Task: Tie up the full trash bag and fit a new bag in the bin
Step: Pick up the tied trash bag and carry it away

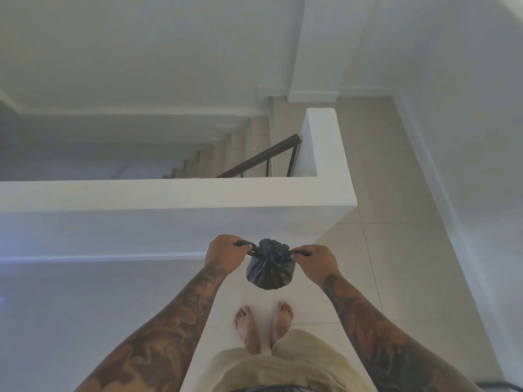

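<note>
A small, full black trash bag (270, 268) hangs in the air in front of me, above my bare feet. Its mouth is gathered into a puckered bunch at the top. My left hand (225, 254) grips one black strand of the bag on the left side. On the right side my right hand (317, 261) pinches the other strand. Both strands are pulled outward, away from the gathered top. No bin and no new bag are in view.
A white half-wall (181, 193) runs across in front of me and turns a corner at the right. Behind it a staircase (226, 154) with a dark handrail (263, 157) goes down. Pale floor tiles (396, 250) stretch to the right, beside a white wall.
</note>
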